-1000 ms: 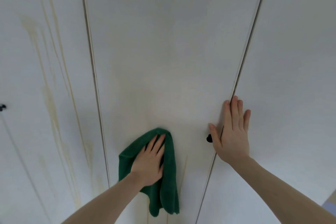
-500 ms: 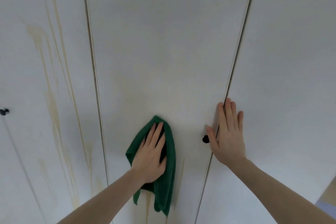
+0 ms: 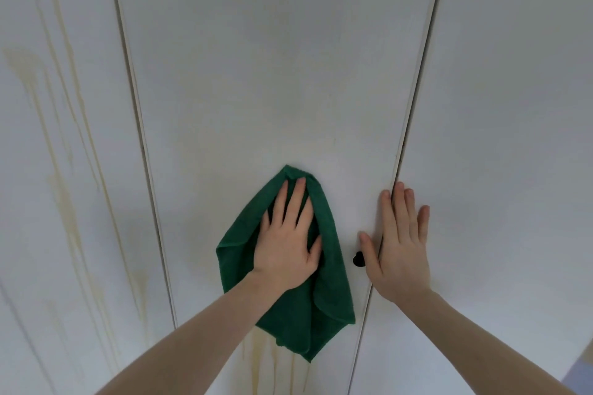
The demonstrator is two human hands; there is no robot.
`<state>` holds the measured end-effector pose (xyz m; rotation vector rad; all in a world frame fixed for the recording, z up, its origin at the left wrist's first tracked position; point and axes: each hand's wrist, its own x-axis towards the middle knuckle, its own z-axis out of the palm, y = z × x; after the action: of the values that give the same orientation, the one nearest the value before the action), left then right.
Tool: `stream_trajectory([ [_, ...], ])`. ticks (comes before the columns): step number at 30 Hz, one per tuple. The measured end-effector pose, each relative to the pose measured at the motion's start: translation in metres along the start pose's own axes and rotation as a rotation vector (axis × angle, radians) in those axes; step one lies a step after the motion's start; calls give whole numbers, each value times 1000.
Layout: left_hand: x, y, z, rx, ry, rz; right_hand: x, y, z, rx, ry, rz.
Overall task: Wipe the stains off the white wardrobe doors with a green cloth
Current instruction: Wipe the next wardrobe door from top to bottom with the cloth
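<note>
green cloth (image 3: pixel 324 292) lies flat against the middle door (image 3: pixel 272 74) of the white wardrobe, at its lower part, bunched to a point at the top and hanging loose below the wrist. left hand (image 3: pixel 287 244) presses on the cloth, palm down, fingers (image 3: pixel 296 199) straight and slightly spread, not curled round the fabric. yellowish drip stains (image 3: pixel 256 359) run down the middle door just beneath the cloth's lower edge. right hand (image 3: pixel 399 250) rests flat across the seam between the middle door and the right door (image 3: pixel 513 106), fingers extended and close together, thumb out to the side, holding nothing. a small black knob (image 3: pixel 358 259) sits just beside that thumb. left door (image 3: pixel 64 106) carries long yellowish streaks (image 3: pixel 69 208) from top to bottom.
</note>
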<state>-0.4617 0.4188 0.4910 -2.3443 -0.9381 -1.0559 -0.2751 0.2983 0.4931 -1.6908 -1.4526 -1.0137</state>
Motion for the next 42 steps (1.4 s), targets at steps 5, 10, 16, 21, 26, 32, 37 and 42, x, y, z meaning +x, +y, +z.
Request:
stream_trajectory([
  [5, -44, 6, 30, 12, -35, 123, -1, 0, 0, -10, -5, -13],
  [10, -113, 11, 58, -67, -218, 192, -1, -1, -5, -20, -37, -13],
  [16, -129, 14, 40, -165, -305, 114, -1, -3, -22, -42, -103, -23],
  [21, -70, 2, -8, -214, -163, -95, -1, -3, -29, -46, -109, -29],
  [26, 5, -20, -61, -233, 43, -209, -2, -7, -25, -25, -93, 5],
  [32, 8, -10, -36, -181, 4, -116, -3, -8, -15, -6, -53, 17],
  [37, -41, 15, 18, -97, -143, -44, -2, -5, -5, -25, -32, 12],
  [42, -96, 34, 56, -133, -258, 124, -1, -3, 0, -39, -22, 4],
])
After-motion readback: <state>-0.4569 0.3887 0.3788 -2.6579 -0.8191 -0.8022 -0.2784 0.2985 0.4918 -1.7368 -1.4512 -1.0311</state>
